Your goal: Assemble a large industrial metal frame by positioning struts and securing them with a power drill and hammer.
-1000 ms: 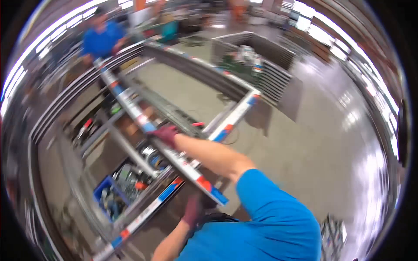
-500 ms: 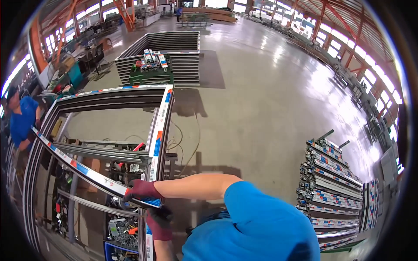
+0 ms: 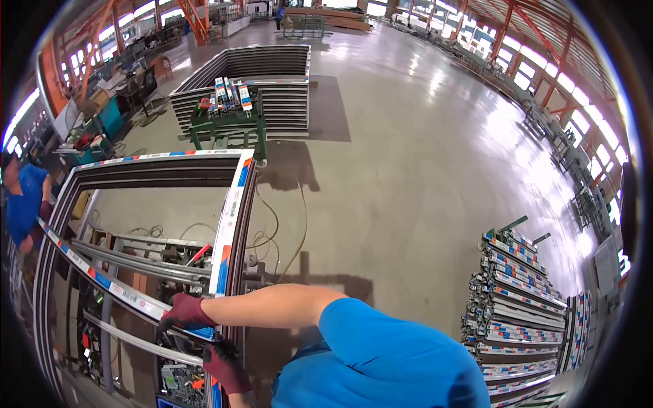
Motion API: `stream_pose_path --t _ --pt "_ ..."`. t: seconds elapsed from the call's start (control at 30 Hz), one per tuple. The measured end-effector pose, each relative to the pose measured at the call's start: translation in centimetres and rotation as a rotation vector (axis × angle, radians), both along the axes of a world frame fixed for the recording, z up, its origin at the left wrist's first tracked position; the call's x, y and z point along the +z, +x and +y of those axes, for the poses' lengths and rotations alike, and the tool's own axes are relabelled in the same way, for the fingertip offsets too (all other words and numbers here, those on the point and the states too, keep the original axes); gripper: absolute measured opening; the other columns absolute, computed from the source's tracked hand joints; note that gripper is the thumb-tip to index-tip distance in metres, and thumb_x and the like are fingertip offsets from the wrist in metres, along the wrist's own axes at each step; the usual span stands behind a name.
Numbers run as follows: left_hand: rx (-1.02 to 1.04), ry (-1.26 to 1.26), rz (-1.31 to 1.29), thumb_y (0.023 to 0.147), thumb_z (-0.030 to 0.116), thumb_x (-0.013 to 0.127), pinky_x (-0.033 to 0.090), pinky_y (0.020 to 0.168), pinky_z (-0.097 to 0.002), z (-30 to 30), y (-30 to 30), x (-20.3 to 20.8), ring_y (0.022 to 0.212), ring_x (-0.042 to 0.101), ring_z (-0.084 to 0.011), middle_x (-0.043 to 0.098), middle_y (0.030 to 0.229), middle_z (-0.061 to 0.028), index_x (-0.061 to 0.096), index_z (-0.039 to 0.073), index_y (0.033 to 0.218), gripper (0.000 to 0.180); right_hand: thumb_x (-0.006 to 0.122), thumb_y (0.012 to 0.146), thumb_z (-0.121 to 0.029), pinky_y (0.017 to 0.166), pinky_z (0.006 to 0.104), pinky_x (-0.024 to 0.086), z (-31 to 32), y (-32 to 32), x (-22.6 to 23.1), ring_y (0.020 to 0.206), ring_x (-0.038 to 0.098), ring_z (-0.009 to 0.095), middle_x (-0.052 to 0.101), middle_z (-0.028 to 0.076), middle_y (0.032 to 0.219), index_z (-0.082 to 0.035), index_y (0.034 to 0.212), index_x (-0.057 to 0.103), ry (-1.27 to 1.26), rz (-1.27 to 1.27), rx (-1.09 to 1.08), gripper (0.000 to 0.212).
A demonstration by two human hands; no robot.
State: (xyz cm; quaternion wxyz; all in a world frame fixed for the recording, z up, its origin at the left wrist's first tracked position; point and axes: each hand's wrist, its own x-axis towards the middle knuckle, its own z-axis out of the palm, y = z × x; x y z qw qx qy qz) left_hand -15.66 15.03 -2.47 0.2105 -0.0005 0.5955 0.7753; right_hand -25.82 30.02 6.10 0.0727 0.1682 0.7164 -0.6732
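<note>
- Head camera looks down on a wide factory hall with a shiny grey concrete floor [image 3: 408, 170], which takes up most of the picture.
- A big rectangular window frame [image 3: 235, 204], dark with white protective film carrying red and blue patches, lies flat on a work stand at the lower left.
- Stacked frames [image 3: 272, 75] lie on the floor further back, with a green trolley [image 3: 228, 122] of short profile pieces just in front of them.
- A pile of film-wrapped profiles [image 3: 517, 299] lies at the right, well apart from the hands.
- A long, thin profile strip [image 3: 102, 279] with the same white, red and blue film runs on a slant across the frame's opening, from the left side down to the frame's near right corner.
- Another person in a blue top [image 3: 24, 204] stands at the far left, beside the strip's other end.
- The right hand [image 3: 185, 311], in a dark red glove, reaches across the body and its fingers are closed around the near end of the strip.
- The left hand [image 3: 224, 367], also in a dark red glove, is just below, at the frame's near corner; its fingers are curled, but I cannot tell whether they grip the frame or only rest against it.
- Loose cables [image 3: 272, 231] lie on the floor just beside the frame's right edge.
</note>
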Motion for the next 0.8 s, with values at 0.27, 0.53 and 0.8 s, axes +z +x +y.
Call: stream_pose_path --t 0.27,0.53,0.8 --pt "0.191 -0.136 0.391 0.103 0.014 0.060 0.043 0.056 -0.0286 11.0 1.6 -3.8 0.062 0.055 -0.0133 0.062 0.074 -0.0016 0.065 0.006 0.089 0.016 0.091 0.066 -0.040 0.085 0.0449 0.058 8.7 -2.9 1.0 0.100 0.074 0.033 0.076 0.022 0.109 0.004 0.110 0.076 0.067 -0.028 0.040 0.064" --pt "-0.223 -0.582 1.141 0.093 0.000 0.068 0.054 0.090 -0.0388 16.0 -2.2 -5.1 0.105 0.067 -0.0243 0.071 0.118 -0.0138 0.068 0.000 0.117 0.024 0.097 0.062 -0.032 0.082 0.0446 0.060 14.3 -4.0 3.3 0.095 0.076 0.030 0.078 0.018 0.104 -0.001 0.107 0.080 0.090 0.007 0.026 0.057" --pt "-0.038 0.347 -0.069 0.109 0.048 0.051 0.045 0.109 -0.0452 12.0 -7.0 5.8 0.136 0.053 -0.0273 0.055 0.151 -0.0100 0.046 0.010 0.157 0.062 0.084 0.079 -0.040 0.089 0.0428 0.058 12.4 -4.8 2.7 0.106 0.073 0.035 0.075 0.021 0.110 0.001 0.112 0.072 0.202 0.059 0.176 0.054"
